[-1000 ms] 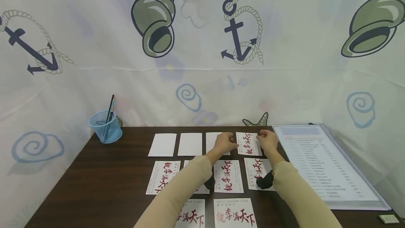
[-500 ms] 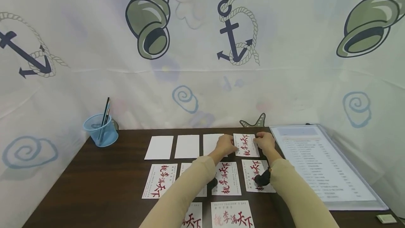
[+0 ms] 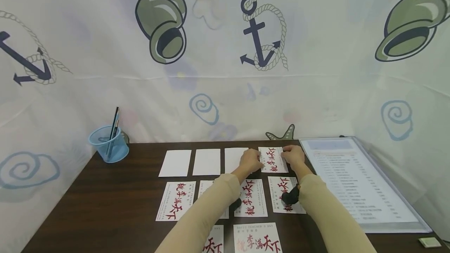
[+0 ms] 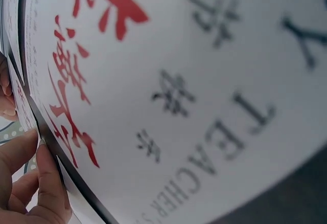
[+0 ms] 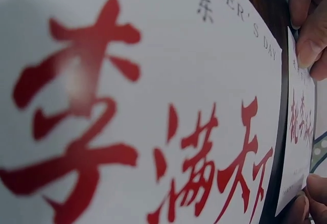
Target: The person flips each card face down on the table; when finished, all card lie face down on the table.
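A white card with red Chinese characters [image 3: 272, 159] lies at the right end of the back row on the dark table. My left hand [image 3: 250, 161] pinches its left edge; in the left wrist view the thumb and index finger [image 4: 47, 170] meet at that edge. On the opposite edge, my right hand [image 3: 294, 155] holds the card between thumb and finger, seen at the lower right of the right wrist view. A blank white card [image 3: 233, 157] is partly hidden behind the left hand. Under the right wrist lies another printed card [image 3: 275, 186].
Two more blank cards [image 3: 206, 162] continue the back row leftward. Printed cards [image 3: 250, 198] form rows in front, partly covered by the sleeves. A clear-framed printed sheet [image 3: 358, 182] lies at right, a blue pencil cup [image 3: 110, 145] stands back left, and a small pale block [image 3: 429, 242] sits front right.
The head view has turned slightly, so the scene sits a little farther left. Both hands stay at the same printed card, with the left fingers now slightly farther over its edge.
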Tool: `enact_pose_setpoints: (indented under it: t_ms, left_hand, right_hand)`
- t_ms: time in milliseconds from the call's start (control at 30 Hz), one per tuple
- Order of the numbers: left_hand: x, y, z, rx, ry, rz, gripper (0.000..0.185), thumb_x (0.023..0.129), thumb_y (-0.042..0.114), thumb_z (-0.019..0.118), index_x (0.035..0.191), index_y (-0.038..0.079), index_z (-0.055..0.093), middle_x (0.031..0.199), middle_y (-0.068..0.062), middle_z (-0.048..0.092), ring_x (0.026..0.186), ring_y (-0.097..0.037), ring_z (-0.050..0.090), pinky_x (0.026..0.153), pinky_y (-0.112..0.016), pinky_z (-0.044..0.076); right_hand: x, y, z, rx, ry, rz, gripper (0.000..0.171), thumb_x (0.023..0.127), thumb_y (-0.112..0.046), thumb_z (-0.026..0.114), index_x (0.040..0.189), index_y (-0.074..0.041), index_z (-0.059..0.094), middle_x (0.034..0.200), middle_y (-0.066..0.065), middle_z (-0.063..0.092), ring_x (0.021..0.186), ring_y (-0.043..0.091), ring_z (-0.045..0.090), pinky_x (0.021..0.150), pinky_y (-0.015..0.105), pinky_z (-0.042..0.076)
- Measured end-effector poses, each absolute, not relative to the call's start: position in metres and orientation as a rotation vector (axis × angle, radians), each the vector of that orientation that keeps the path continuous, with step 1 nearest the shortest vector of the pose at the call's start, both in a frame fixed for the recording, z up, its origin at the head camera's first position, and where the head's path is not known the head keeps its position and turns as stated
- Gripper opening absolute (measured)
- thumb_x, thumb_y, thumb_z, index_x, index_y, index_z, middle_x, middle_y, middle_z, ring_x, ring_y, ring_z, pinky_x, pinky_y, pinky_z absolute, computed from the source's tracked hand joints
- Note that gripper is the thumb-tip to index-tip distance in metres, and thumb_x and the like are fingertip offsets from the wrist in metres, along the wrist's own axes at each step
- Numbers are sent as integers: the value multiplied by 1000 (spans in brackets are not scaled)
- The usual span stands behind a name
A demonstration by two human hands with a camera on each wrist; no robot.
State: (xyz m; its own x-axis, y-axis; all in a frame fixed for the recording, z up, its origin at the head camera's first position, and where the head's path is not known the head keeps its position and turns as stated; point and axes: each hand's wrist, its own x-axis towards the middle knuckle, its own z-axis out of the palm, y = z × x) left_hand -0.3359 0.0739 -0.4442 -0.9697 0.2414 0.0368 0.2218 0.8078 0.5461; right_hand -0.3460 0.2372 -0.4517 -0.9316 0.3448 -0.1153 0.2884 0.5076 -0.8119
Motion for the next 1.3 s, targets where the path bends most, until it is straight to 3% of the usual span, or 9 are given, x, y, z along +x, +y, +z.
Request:
enact_pose_setpoints:
  t_ms: [133,267,333,433,567,667,767,933,1300]
  left_hand:
    - [-335,75,-443,369,2936,903,20,75,15,78,90,3,71,95,-6,68,80,-16,56,69,-25,46]
    - [-334,74,-444,370,2945,887,36,75,15,78,109,5,70,92,-5,67,81,-16,56,71,-26,46]
    - [-334,74,-445,369,2947,887,37,75,15,78,109,5,69,89,-4,66,81,-16,55,71,-25,46]
    - [-333,73,-446,381,2951,898,18,74,15,79,84,3,70,72,-1,58,72,-14,50,64,-23,42]
    - [-331,70,-446,389,2940,970,18,74,13,78,75,3,64,66,0,52,64,-12,43,57,-23,37]
    - [-332,66,-444,372,2920,1087,31,76,13,77,103,1,67,78,-2,58,69,-12,47,62,-24,41]
    - [-335,61,-440,333,2892,1252,48,79,14,75,122,1,59,90,-4,60,78,-14,50,70,-27,45]
    - [-336,47,-430,253,2658,1638,55,83,9,70,133,0,50,103,-10,58,83,-18,61,72,-28,53]
    - [-332,24,-418,161,2293,1975,37,86,-1,62,122,1,54,86,-3,47,66,-14,55,66,-29,56]
  right_hand:
    - [-347,238,-450,-582,-2662,1436,31,88,-3,57,118,7,58,118,25,56,98,33,57,82,41,49]
    - [-345,237,-450,-576,-2611,1451,28,87,-1,58,114,6,58,112,24,58,95,32,55,81,41,47]
    - [-344,236,-450,-570,-2574,1466,27,86,-1,58,112,6,58,107,22,58,92,30,54,79,40,45]
    - [-343,235,-452,-545,-2508,1506,26,85,1,58,111,6,59,100,19,59,88,26,53,73,33,44]
    - [-342,236,-451,-481,-2431,1597,27,83,5,57,110,7,58,95,17,59,80,19,51,64,23,41]
    - [-341,236,-446,-445,-2392,1663,27,83,6,57,111,7,58,95,17,60,79,16,50,64,20,40]
    - [-340,236,-440,-419,-2370,1723,29,86,4,57,114,7,58,98,14,60,81,16,51,67,20,41]
    - [-338,233,-436,-382,-2289,1981,34,88,2,57,122,4,54,94,4,60,78,10,54,65,20,45]
    - [-321,212,-437,-386,-2224,2098,32,90,-6,60,121,2,55,91,-2,58,76,6,53,63,17,45]
